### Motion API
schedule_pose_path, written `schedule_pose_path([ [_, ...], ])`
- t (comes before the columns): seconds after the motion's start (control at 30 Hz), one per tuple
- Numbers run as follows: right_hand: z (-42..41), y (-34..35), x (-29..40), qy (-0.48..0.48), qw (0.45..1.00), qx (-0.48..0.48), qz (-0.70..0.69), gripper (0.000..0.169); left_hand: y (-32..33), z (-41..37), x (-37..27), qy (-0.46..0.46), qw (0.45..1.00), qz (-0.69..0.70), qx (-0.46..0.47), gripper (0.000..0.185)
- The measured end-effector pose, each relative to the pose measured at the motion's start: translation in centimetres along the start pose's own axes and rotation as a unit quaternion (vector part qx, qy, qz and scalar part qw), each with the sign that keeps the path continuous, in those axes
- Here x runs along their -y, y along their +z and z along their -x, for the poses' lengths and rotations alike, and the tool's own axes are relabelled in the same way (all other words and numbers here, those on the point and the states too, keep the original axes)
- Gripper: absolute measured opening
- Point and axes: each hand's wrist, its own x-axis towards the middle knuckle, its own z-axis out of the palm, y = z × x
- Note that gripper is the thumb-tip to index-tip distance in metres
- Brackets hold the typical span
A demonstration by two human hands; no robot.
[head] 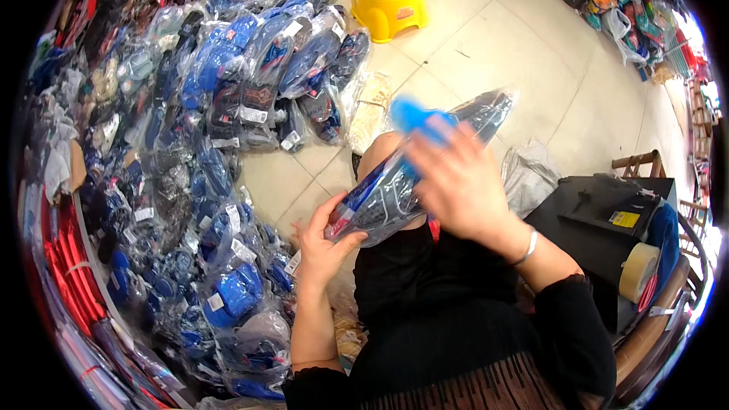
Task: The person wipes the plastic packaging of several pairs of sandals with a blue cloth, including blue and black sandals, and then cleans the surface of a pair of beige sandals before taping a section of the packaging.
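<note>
A clear plastic bag with dark and blue footwear (387,196) in it lies slanted above my lap. At its lower left end my left hand (327,236) grips it, thumb in front. My right hand (455,176), blurred, is over the middle of the bag with a bright blue object (418,119) at its fingers; the blur hides what kind of thing this is. The bag's far end reaches up to the right, past my right fingers. Part of the bag is hidden under my right hand.
Bagged footwear (228,85) is heaped on the left. A yellow plastic stool (387,0) stands on the tiled floor ahead. At right are a black box (603,205), a roll of tape (638,273) and a crumpled whitish sack (529,173). More goods are piled at upper right.
</note>
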Motion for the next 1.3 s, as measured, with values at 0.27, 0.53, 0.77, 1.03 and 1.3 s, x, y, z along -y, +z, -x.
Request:
schedule_pose_path([
  [0.27,0.8,5.1,7.3,-0.131,0.989,-0.012,-0.068,0.045,0.6,0.1,2.5,-0.009,0.978,0.206,-0.034,0.05],
  [0.53,0.2,1.7,3.4,-0.024,0.998,0.041,0.03,0.059,0.5,0.6,2.6,0.015,0.972,0.231,-0.043,0.046],
  [0.77,0.5,5.2,7.5,-0.097,0.994,0.03,-0.049,0.05,1.5,-0.2,2.3,-0.006,0.95,0.297,-0.099,0.043],
  [1.03,0.2,2.2,4.1,-0.022,0.998,0.062,0.017,0.056,1.5,-0.3,2.1,-0.013,0.949,0.286,-0.132,0.046],
  [1.3,1.4,6.5,8.7,-0.134,0.989,0.048,0.029,0.05,0.8,-1.0,2.3,-0.069,0.927,0.353,-0.108,0.043],
])
